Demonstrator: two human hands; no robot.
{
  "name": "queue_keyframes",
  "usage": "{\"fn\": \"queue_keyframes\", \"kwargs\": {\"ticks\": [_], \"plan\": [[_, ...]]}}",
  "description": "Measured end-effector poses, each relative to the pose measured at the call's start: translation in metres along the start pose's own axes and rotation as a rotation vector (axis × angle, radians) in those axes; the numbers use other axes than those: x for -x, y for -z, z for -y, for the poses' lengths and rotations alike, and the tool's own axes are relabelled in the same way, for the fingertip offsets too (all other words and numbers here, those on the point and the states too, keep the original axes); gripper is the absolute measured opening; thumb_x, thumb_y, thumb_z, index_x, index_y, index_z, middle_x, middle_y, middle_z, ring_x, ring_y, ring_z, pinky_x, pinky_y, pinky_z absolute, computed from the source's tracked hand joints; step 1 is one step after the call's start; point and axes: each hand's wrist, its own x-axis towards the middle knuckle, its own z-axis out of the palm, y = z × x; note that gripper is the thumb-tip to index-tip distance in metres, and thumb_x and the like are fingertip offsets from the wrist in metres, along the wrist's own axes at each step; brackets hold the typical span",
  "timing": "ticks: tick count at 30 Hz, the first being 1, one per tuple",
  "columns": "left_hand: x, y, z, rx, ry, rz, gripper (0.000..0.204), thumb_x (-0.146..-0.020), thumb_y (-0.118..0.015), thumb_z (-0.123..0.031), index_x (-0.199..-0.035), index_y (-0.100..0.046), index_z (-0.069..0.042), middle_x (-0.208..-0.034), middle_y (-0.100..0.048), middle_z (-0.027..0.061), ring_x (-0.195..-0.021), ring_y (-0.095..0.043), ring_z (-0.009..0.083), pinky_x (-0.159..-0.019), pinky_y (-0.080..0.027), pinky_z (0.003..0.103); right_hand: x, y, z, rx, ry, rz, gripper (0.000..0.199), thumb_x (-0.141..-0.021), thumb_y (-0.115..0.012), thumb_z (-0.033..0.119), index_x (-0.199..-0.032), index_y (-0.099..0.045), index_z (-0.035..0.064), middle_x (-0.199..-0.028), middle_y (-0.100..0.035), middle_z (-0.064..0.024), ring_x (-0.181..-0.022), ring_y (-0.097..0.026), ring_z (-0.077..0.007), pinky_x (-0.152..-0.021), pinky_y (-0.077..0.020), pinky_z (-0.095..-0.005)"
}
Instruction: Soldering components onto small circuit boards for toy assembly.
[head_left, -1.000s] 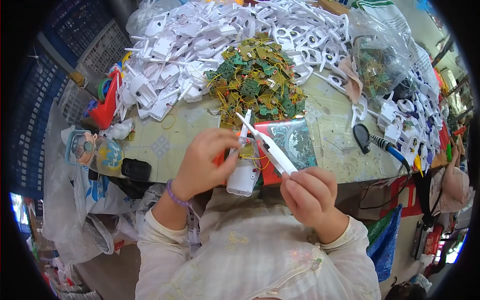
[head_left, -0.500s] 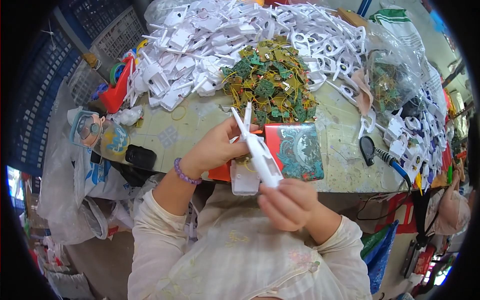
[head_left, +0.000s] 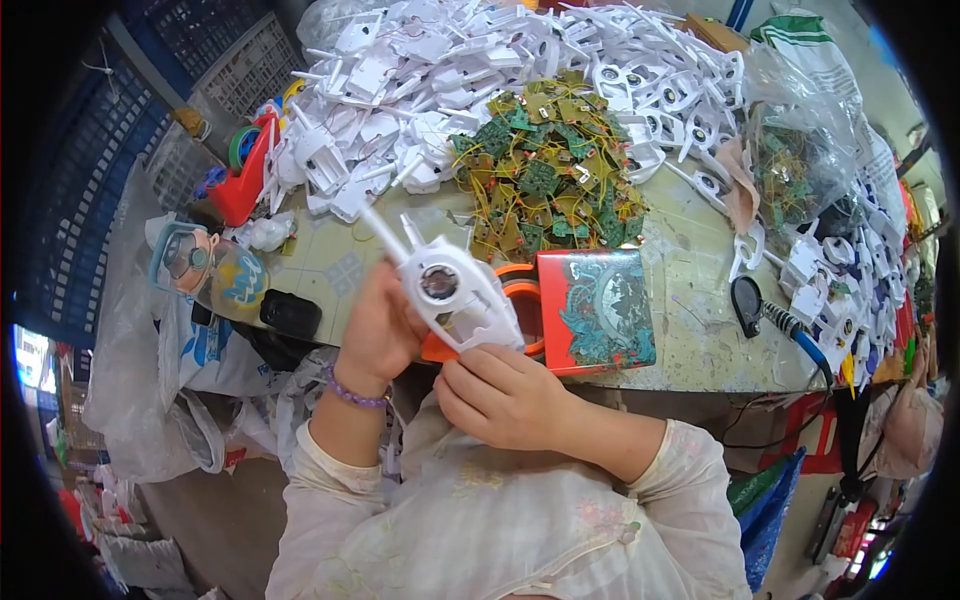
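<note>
White walkie-talkie front shell (head_left: pixel 472 285) now overlaps back shell (head_left: pixel 411 232) by table's (head_left: pixel 700 335) near edge, antennas (head_left: pixel 382 233) apparently unaligned; left hand (head_left: pixel 376 328), right hand (head_left: pixel 508 398) grip the pair.

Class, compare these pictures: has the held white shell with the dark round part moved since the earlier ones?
Yes, leftward. Judged against the red box, the white shell earlier overlapped the box's left side; now it appears clear, farther left.

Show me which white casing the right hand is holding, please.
The front white casing, its lower end in the right hand; the piled casings lie beyond, untouched.
</note>
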Motion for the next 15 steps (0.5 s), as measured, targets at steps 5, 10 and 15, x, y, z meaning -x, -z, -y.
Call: {"fn": "queue_keyframes", "kwargs": {"ticks": [5,10,15], "plan": [[0.007,-0.009,-0.001,0.043,-0.015,-0.040,0.050,-0.098,-0.041,-0.042,-0.129,-0.044,-0.002,-0.115,-0.059,0.0104,-0.103,-0.058,0.0165,-0.091,-0.046,0.032,-0.008,-0.001,0.001,-0.018,-0.010,-0.004,0.024,-0.066,-0.059,0.014,-0.086,-0.058,0.0014,-0.085,-0.056,-0.0077,-0.080,-0.056,-0.0197,-0.066,-0.0479,-0.0286],[0.015,-0.020,0.008,-0.329,-0.229,-0.143,0.042,-0.090,-0.062,-0.025,-0.122,-0.047,-0.001,-0.109,-0.059,0.0084,-0.094,-0.057,0.0141,-0.084,-0.046,0.030,-0.010,-0.002,0.002,-0.163,-0.053,0.031,0.025,-0.069,-0.065,0.010,-0.093,-0.061,0.0020,-0.094,-0.060,-0.0095,-0.081,-0.060,-0.0223,-0.065,-0.0515,-0.0304],[0.030,0.001,-0.036,-0.309,-0.338,-0.053,0.038,-0.082,-0.072,-0.021,-0.111,-0.055,-0.003,-0.102,-0.065,0.0076,-0.089,-0.061,0.0140,-0.080,-0.049,0.027,-0.018,0.022,0.003,-0.266,0.071,-0.221,0.023,-0.070,-0.065,0.006,-0.092,-0.063,-0.0002,-0.093,-0.063,-0.0116,-0.075,-0.062,-0.0235,-0.060,-0.0524,-0.0290]]}}
